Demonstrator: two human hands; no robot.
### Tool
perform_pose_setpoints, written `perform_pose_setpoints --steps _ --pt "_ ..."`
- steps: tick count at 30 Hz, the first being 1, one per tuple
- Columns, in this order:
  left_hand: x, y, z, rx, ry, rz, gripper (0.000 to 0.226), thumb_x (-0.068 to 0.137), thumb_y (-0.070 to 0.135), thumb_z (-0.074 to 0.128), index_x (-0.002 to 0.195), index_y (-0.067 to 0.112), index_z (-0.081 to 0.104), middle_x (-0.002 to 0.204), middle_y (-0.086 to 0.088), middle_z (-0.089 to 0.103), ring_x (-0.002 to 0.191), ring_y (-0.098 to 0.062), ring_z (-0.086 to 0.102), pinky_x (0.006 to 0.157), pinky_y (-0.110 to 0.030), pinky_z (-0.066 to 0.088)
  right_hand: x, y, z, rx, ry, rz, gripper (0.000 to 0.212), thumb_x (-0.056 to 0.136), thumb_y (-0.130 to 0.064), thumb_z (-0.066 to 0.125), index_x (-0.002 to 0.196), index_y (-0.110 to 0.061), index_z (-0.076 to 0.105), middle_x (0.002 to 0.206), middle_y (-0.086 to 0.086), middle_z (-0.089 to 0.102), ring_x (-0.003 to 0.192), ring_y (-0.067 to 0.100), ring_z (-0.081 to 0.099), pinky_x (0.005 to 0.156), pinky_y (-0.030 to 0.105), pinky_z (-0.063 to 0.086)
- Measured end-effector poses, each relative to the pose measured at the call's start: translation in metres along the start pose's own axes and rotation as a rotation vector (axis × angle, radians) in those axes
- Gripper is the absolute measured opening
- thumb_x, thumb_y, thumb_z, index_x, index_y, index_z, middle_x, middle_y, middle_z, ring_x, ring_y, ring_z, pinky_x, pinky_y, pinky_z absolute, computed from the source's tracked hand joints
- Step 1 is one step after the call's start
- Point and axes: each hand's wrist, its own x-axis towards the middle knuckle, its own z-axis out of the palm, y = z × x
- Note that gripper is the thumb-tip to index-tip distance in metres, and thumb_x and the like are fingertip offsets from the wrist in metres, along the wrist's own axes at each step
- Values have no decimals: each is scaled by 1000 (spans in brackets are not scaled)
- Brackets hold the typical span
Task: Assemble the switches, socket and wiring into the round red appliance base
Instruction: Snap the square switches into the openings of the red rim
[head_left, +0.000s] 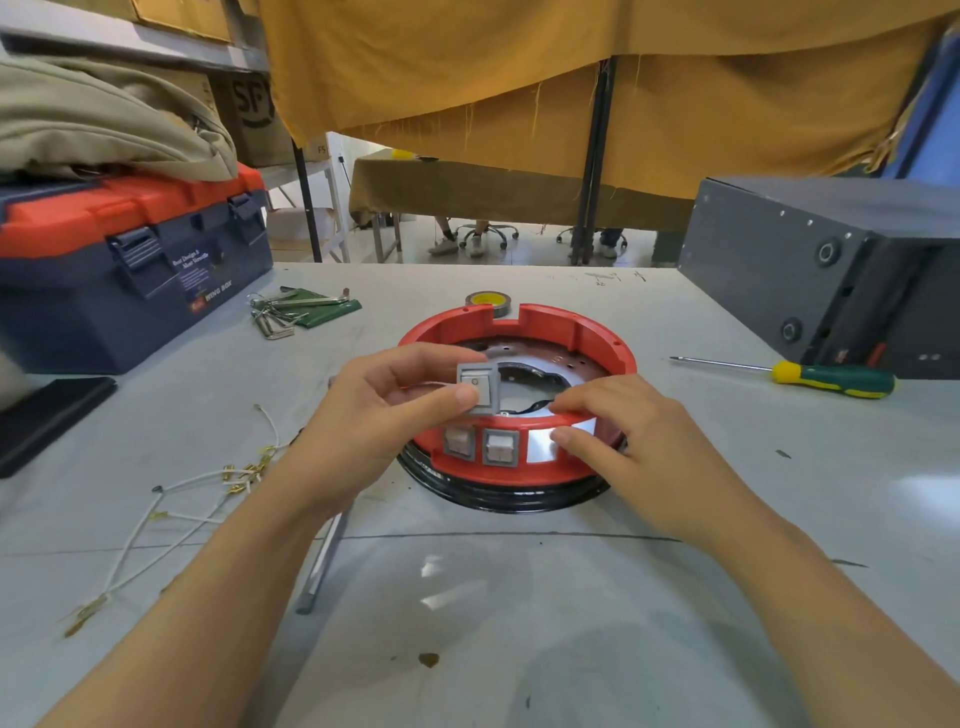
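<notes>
- Red base sat mid-table on a black ring; two switches already seated in near wall.
- Right hand gripped the rim beside the open cutout.
- Left hand pinched third switch above the rim; next, likely align and press into the cutout.

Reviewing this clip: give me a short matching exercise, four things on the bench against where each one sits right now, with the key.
Things:
1. loose grey switch
2. screwdriver
3. tape roll
4. white wires

Places:
A. on the table just behind the red base
B. pinched in the left hand, above the base's near rim
C. on the table left of the base
D. on the table right of the base, by the grey box

Pairs: 1-B, 2-D, 3-A, 4-C
</notes>
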Motion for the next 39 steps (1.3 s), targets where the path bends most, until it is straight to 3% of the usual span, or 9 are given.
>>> perform_pose_setpoints --steps 7,15,17,19,21,25,31,36,39 --pt "0 -1 3 87 20 1 28 72 33 66 99 36 69 96 9 72 92 -5 67 64 -15 53 0 0 4 -42 22 -10 29 91 -39 53 115 -26 63 108 -17 57 99 -3 39 89 16 32" --pt "-2 -1 8 133 15 23 29 69 34 68 97 27 70 92 10 73 84 -3 69 61 -11 51 0 -3 2 -41 30 -17 28 91 -38 53 113 -24 64 113 -11 61 106 6 45 100 30 35" --pt "-2 -1 10 154 -13 56 28 70 32 73 97 28 71 93 9 73 87 -6 69 65 -14 53 0 -4 1 -23 74 -33 26 90 -35 57 111 -24 65 114 -14 60 113 4 44 104 25 30" --pt "-3 -1 13 217 -33 107 27 72 32 78 98 33 70 96 11 72 91 -9 67 67 -18 55 0 -4 -4 62 113 -26 22 87 -34 60 109 -31 65 109 -27 54 108 -10 40 95 3 25" --pt "-5 -3 17 268 -38 163 28 71 33 75 99 33 69 96 10 71 86 -13 67 66 -20 55 -2 -6 -12 205 108 -15 19 85 -36 64 104 -40 61 101 -35 51 104 -14 44 85 -4 30" --pt "-6 -8 26 354 -27 252 29 72 26 78 99 27 68 89 3 69 76 -14 64 70 -24 54 -5 -14 -22 450 1 -41 29 74 -34 75 101 -34 65 89 -17 63 87 5 60 70 15 50" --pt "-10 -7 33 505 -66 330 31 75 24 72 104 14 70 83 6 67 75 -10 64 68 -13 50 -6 -15 -21 456 -34 -18 20 74 -18 77 89 -27 69 80 -9 67 76 9 64 71 20 53" --pt "-11 -6 33 691 -18 371 29 74 26 75 103 24 69 88 21 62 87 -8 55 74 -18 46 -7 -12 -23 433 -79 -26 18 75 -10 76 87 -20 67 72 -7 66 68 11 63 67 23 55" --pt "-11 -8 36 722 -15 381 29 73 34 73 100 22 70 89 18 63 88 -9 51 77 -24 43 -8 -12 -24 403 -94 -27 18 74 -8 76 85 -19 66 70 -5 65 66 12 63 66 25 54"
